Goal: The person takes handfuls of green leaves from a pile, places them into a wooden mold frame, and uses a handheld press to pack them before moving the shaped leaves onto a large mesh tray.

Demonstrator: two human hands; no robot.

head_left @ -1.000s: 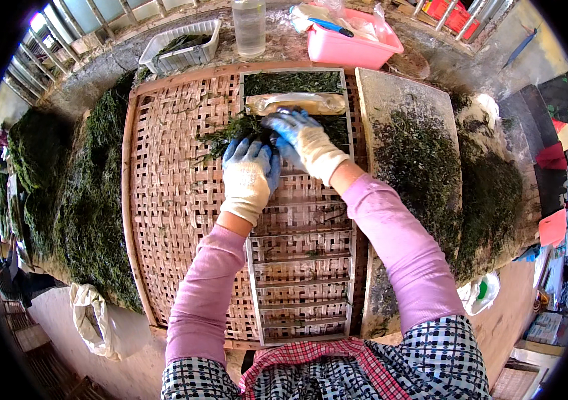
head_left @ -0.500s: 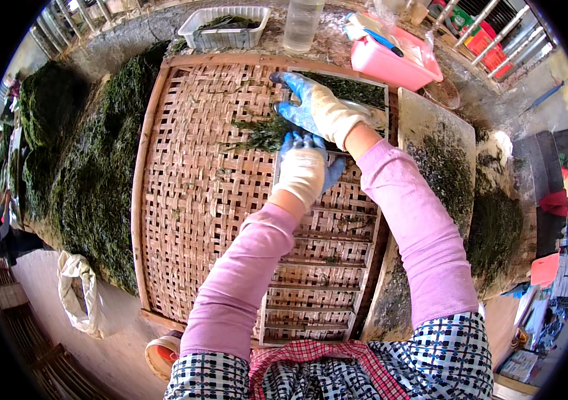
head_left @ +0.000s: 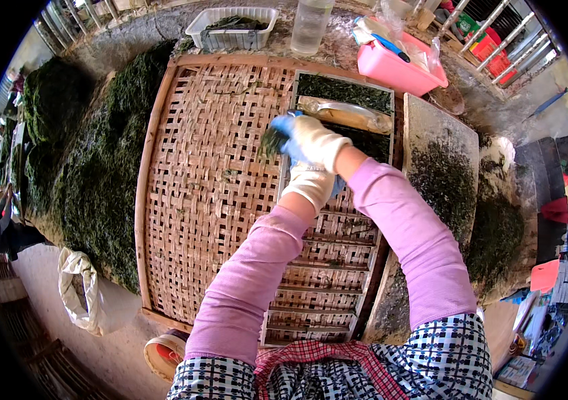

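Both my hands wear white gloves with blue palms and meet over the left edge of a slatted metal frame (head_left: 337, 267). My right hand (head_left: 310, 139) is on top, its blue fingers closed around a small clump of dark green seaweed (head_left: 272, 143). Below and against it is my left hand (head_left: 310, 180), its fingers mostly hidden. The frame lies on a woven bamboo tray (head_left: 210, 200). Just beyond my hands, a wooden block with a metal handle (head_left: 344, 113) sits across the frame. Seaweed fills the compartment (head_left: 344, 92) behind that block.
Heaped seaweed (head_left: 97, 193) lies left of the tray. To the right stands a seaweed-flecked board (head_left: 434, 160). Along the back are a white plastic tray (head_left: 232, 37), a clear water container (head_left: 310, 27) and a pink basin (head_left: 400, 67). Another person (head_left: 4, 227) is at far left.
My right hand has drawn back off the block and closed on the seaweed. My left hand has shifted slightly right and nearer. The loose seaweed has been gathered off the bamboo, and the block is uncovered.
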